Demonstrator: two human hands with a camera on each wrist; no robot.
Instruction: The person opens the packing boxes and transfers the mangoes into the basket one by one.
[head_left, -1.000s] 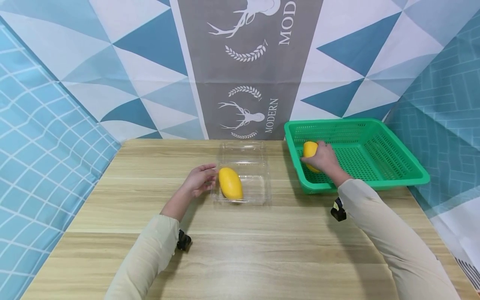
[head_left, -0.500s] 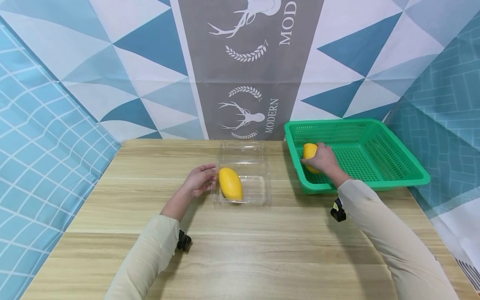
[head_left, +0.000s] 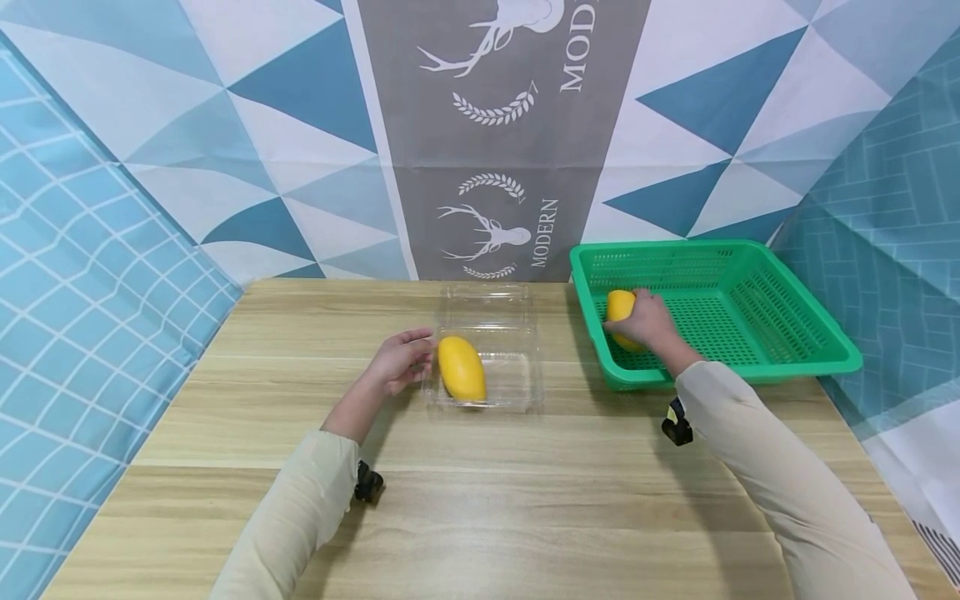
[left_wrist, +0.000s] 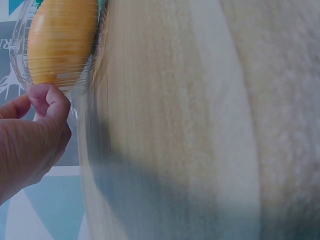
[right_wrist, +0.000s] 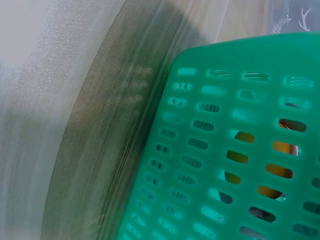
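Presently on view: right hand [head_left: 652, 323] gripping one smooth yellow oval fruit [head_left: 619, 305] inside a green perforated plastic basket [head_left: 787, 369]; left hand [head_left: 399, 362] pinching the edge of an open clear plastic box [head_left: 513, 377] holding a second yellow fruit [head_left: 462, 369].

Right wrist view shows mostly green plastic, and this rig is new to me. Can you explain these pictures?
There is no robot: a person works bare-handed. The wide picture comes from a camera worn on the head, the others from one on each wrist. On the wooden table are a green basket and a clear plastic container with one yellow fruit inside. The right hand grips a second yellow fruit in the basket, so its camera mostly sees the basket's slotted wall. The left hand is at the container's edge; whether it grips or only touches it, I can't tell.
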